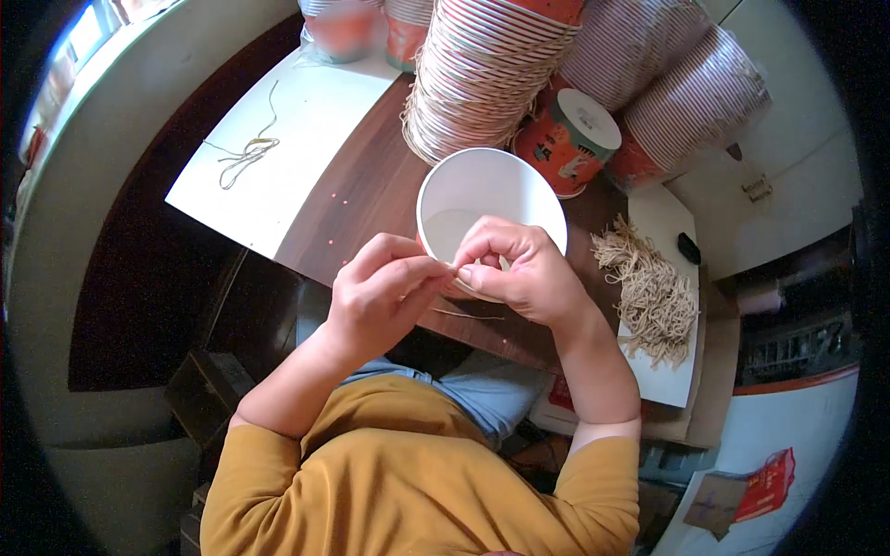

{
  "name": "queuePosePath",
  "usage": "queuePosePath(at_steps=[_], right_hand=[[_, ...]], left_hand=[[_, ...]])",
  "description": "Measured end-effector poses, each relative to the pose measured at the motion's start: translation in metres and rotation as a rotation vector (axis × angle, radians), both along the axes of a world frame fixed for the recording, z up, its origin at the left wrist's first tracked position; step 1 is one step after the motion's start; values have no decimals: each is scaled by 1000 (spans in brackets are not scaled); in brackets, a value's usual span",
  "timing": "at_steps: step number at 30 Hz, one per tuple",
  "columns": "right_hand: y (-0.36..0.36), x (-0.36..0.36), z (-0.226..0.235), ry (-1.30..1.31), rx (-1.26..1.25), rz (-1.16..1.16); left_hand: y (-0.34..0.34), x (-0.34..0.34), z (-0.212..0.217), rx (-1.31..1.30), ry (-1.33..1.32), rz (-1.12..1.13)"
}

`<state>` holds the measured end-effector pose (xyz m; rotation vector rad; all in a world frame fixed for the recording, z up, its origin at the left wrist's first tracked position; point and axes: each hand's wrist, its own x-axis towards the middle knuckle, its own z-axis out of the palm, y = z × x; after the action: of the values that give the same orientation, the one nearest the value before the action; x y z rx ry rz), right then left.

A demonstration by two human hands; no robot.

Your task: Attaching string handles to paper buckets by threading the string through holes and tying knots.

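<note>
A paper bucket (440,190) with a white inside stands at the table's front edge, its mouth toward me. At its near rim my left hand (385,287) and my right hand (519,273) meet, thumbs and forefingers pinched together. Between the fingertips is a bit of thin beige cord, mostly hidden by the fingers. Below the hands, a loose length of that cord (468,316) trails along the table edge. The right hand reaches across the bucket's mouth, close to the rim. Neither hand's grip on the cord shows fully.
Behind the bucket rises a tall stack of nested buckets (491,74) with cords hanging from them. A red and green bucket (565,144) and wrapped stacks (695,102) stand right. Bundled cords (649,292) lie on a white board; loose cords (248,153) lie left.
</note>
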<state>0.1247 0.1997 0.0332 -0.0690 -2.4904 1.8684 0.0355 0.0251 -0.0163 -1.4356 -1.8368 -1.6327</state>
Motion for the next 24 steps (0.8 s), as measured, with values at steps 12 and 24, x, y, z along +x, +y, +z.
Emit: queuePosePath(at_steps=[12, 24], right_hand=[[-11, -2, 4, 182, 319, 21], [-36, 0, -5, 554, 1046, -98]], left_hand=[[-8, 2, -3, -31, -53, 31], [-29, 7, -26, -62, -638, -56]])
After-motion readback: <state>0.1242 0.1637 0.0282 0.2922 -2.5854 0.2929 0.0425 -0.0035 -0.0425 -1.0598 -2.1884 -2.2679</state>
